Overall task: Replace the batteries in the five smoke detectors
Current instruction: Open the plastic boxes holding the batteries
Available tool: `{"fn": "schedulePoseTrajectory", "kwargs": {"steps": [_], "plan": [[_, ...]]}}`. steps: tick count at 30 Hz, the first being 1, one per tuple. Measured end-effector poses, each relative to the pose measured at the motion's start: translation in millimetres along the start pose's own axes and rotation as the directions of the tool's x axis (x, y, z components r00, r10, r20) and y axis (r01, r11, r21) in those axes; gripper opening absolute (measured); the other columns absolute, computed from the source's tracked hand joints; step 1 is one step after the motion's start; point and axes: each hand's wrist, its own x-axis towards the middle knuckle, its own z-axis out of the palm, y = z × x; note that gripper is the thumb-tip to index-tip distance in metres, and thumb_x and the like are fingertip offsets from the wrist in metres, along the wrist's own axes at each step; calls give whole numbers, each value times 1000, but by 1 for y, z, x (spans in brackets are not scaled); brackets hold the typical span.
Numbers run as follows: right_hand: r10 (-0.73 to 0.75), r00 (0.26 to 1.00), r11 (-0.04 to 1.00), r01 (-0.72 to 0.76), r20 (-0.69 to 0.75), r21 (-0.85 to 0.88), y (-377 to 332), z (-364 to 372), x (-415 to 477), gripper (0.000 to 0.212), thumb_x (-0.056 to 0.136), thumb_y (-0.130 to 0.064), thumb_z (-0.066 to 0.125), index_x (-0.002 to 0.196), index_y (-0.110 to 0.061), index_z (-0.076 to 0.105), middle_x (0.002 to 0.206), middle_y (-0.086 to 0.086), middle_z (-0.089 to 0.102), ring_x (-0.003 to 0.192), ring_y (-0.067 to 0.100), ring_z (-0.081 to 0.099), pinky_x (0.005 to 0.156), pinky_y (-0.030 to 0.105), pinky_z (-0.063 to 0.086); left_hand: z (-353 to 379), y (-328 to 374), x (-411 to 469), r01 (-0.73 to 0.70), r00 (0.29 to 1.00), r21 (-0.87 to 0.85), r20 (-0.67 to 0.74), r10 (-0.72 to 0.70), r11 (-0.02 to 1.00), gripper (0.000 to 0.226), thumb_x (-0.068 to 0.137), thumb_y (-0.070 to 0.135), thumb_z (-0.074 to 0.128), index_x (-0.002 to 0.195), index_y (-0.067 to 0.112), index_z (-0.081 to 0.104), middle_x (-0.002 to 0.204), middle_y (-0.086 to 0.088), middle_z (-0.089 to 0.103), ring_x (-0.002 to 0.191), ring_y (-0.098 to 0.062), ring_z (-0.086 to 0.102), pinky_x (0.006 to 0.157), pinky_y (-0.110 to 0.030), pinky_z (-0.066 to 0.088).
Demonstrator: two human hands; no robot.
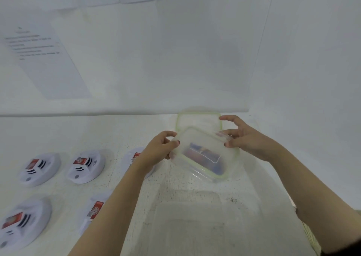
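Five smoke detectors point(40, 168) lie left of the container point(203, 158), left forearm point(117, 206) overlapping two.

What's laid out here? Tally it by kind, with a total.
Detectors: 5
Lidded box: 1
Green-rimmed piece behind it, box or lid unclear: 1
Total: 7

container point(205, 158): clear glossy plastic | detectors point(86, 166): smooth white plastic | table point(185, 206): matt, scuffed white
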Motion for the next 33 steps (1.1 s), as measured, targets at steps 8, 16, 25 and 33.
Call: {"fn": "schedulePoseTrajectory", "kwargs": {"steps": [8, 16, 25, 33], "plan": [[-77, 997, 986, 76, -5, -145, -2, 13, 3, 49, 89, 9, 50, 116, -31, 54, 124, 4, 58, 110, 11, 55, 90, 23, 45, -4, -4, -33, 224, 970, -57, 107, -217, 973, 44, 90, 14, 66, 127, 13, 43, 78, -9, 61, 60, -16, 56, 60, -26, 49], [41, 984, 949, -93, -175, -301, 1, 18, -54, 37, 89, -37, 60, 122, -42, 47, 95, -1, 61, 74, 12, 65, 71, 22, 52, -13, -9, -38, 10, 1000, -163, -7, -12, 987, 45, 83, 21, 71, 123, 31, 52, 104, -7, 71, 96, -23, 67, 80, -31, 52], [-79, 996, 990, 74, -41, -122, -19, 7, -79, 71, 65, -1, 82, 114, -46, 59, 95, -5, 60, 68, 11, 54, 78, 24, 50, -27, 1, -47, -195, 980, -329, -38, 194, 924, 52, 64, 1, 60, 114, 13, 66, 90, -4, 73, 80, -10, 68, 72, -17, 53], [-270, 943, 963, 266, -194, -45, -41, 6, -54, 31, 72, -22, 75, 102, -26, 71, 94, -9, 66, 68, 12, 59, 67, 18, 51, -31, 29, -31, -386, 892, -226, -339, 299, 894, 21, 90, 5, 63, 100, 21, 70, 68, 11, 68, 62, -1, 59, 65, -13, 51]]}}
